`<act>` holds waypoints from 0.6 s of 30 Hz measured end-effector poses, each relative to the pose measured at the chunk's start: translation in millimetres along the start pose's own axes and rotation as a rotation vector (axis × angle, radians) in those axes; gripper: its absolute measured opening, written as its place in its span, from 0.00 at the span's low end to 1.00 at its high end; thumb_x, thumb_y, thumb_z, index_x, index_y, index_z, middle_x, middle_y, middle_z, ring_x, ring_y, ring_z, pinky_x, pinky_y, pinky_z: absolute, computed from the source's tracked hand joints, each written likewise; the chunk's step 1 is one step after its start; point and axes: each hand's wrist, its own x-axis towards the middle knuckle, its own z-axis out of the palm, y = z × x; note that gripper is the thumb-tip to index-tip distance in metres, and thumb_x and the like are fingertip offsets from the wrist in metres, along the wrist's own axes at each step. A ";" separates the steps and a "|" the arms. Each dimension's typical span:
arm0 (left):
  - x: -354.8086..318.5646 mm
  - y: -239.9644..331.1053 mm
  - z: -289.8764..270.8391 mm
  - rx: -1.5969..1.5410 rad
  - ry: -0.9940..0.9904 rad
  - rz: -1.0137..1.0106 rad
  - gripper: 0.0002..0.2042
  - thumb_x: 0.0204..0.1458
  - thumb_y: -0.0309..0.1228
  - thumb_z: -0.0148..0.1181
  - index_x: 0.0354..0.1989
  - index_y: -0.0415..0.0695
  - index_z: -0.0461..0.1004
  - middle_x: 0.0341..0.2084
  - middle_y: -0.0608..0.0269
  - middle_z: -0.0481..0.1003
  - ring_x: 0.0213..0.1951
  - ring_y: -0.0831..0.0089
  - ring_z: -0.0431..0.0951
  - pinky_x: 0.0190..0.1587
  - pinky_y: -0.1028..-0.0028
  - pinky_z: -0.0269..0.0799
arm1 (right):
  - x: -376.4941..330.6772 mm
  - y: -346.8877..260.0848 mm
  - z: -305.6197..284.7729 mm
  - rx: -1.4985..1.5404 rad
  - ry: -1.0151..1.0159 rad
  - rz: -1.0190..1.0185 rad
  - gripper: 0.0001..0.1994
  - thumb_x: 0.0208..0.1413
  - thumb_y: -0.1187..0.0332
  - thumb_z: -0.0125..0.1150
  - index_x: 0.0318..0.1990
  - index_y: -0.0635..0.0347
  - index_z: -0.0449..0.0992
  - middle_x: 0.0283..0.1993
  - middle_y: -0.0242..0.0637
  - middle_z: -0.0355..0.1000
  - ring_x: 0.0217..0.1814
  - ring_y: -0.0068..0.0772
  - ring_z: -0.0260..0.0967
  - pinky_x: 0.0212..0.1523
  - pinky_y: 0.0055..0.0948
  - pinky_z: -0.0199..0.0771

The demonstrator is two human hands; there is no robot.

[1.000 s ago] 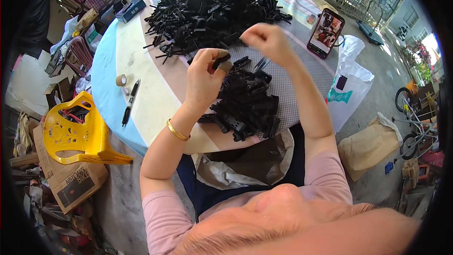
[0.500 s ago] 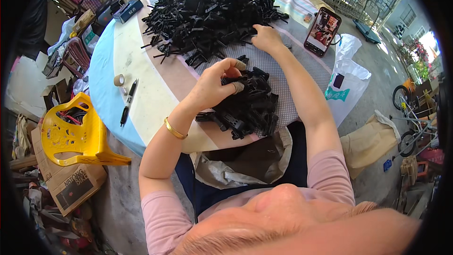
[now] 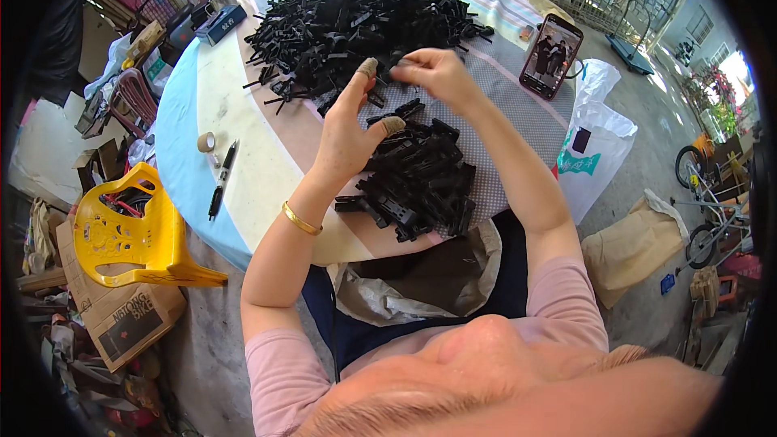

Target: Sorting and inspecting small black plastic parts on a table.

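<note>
A big heap of small black plastic parts covers the far part of the round table. Closer to me lies a smaller pile of black plastic parts, longer and blockier. Between the two, my left hand is raised with thumb and forefinger spread apart, both tips wrapped in tan coverings; nothing shows in its grasp. My right hand is at the near edge of the big heap, its fingers pinched together. Whatever is at those fingertips is too small and blurred to make out.
A phone stands upright at the right, by a white plastic bag. On the left of the tablecloth are a tape roll and a pen. An open sack is at my lap; a yellow chair stands left.
My right hand has moved left along the heap toward my left hand. My left hand has lifted off the near pile, moved up and left, and spread its fingers.
</note>
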 end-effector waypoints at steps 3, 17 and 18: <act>-0.5 -3.4 -2.5 -0.389 -0.027 -0.117 0.34 0.38 0.17 0.61 0.57 0.37 0.54 0.47 0.56 0.66 0.49 0.71 0.68 0.49 0.74 0.66 | -13.0 -12.4 20.2 0.017 -0.133 0.011 0.13 0.44 0.66 0.63 0.34 0.67 0.75 0.26 0.30 0.72 0.25 0.13 0.64 0.26 0.14 0.63; 2.9 -5.2 -8.0 -0.439 0.151 -0.192 0.12 0.46 0.18 0.55 0.39 0.35 0.63 0.33 0.55 0.73 0.32 0.77 0.74 0.36 0.80 0.70 | -19.7 -16.3 16.8 0.061 -0.177 -0.077 0.08 0.52 0.69 0.52 0.36 0.64 0.72 0.22 0.26 0.66 0.21 0.10 0.58 0.21 0.11 0.57; 1.9 -7.6 -5.7 -0.438 0.155 -0.192 0.12 0.46 0.18 0.55 0.39 0.35 0.63 0.33 0.55 0.73 0.32 0.77 0.74 0.36 0.80 0.70 | -21.0 -15.9 18.6 0.054 -0.177 -0.067 0.08 0.53 0.68 0.52 0.36 0.63 0.72 0.21 0.26 0.66 0.20 0.10 0.57 0.20 0.11 0.56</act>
